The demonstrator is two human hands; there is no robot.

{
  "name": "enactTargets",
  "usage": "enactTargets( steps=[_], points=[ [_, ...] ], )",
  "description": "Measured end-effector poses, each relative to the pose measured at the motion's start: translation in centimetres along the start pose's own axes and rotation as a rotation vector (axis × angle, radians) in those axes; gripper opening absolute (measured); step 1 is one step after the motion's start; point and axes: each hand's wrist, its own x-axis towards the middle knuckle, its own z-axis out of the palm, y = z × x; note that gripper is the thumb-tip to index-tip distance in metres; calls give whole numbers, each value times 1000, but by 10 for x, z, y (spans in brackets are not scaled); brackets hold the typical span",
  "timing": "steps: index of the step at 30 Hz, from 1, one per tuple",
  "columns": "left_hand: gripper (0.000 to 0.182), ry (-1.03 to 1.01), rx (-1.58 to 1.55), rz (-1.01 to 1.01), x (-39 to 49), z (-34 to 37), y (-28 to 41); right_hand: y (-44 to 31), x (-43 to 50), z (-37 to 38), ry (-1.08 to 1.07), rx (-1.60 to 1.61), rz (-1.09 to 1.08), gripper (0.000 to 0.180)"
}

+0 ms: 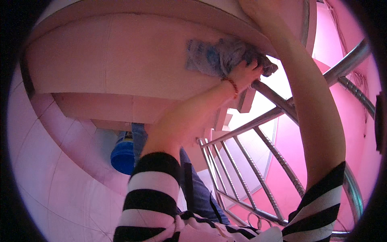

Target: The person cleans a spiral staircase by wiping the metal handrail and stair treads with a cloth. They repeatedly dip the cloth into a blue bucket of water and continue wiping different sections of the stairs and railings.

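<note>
My left hand (246,72), with a reddish bead bracelet at its wrist, grips a crumpled grey-blue cloth (208,57). The cloth lies against a broad pale seamed surface (145,57), close to its right end, beside a metal railing post. My left arm reaches across from the lower middle in a black-and-white striped sleeve. Along the right side, my right arm stretches up to the top of the view. Only part of my right hand (257,7) shows there, by the curved raised ledge (169,7); its fingers are cut off by the frame edge.
A stainless-steel railing (246,163) with several bars runs down the right side, before a pink wall (290,160). Below the pale surface stands a blue bucket (121,155), next to my jeans-clad legs (198,190). Pale tiled floor (63,181) extends at the lower left.
</note>
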Motion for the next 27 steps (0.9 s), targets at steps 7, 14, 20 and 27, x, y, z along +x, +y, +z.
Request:
enactTargets(
  steps=[7,14,20,27],
  points=[
    [28,-273,-207,-291,-73,-72,8,2,2,3,37,-87,-66,65],
    [31,39,-289,-45,6,-43,19,2,0,-2,-59,-38,22,66],
    [23,-11,-164,-22,17,30,10,4,0,1,-33,0,6,67],
    [28,-312,-98,-229,-108,-53,19,0,1,-1,-5,-16,5,67]
  ],
)
